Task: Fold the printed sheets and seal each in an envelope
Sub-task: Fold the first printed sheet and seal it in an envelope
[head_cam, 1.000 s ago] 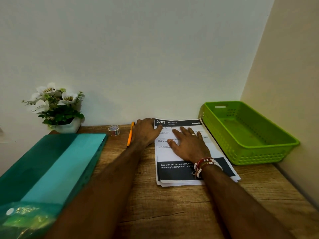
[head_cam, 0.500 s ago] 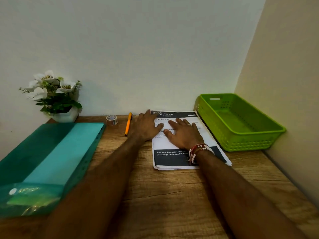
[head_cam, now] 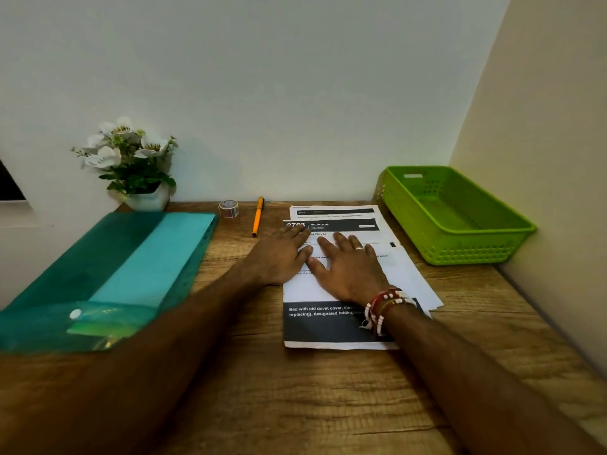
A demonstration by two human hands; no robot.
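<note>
The right hand (head_cam: 348,272) and the left hand (head_cam: 279,256) are lying flat with straight fingers (head_cam: 343,242), pressing on the top sheet (head_cam: 307,292). More sheets (head_cam: 412,277) are sticking out under it. A pen (head_cam: 258,217) is lying just past the left hand.

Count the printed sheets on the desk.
2 with print showing: the top sheet under the left hand and right hand, and a second sheet beneath it, header showing at the far edge. Edges at the right suggest more hidden underneath.
</note>
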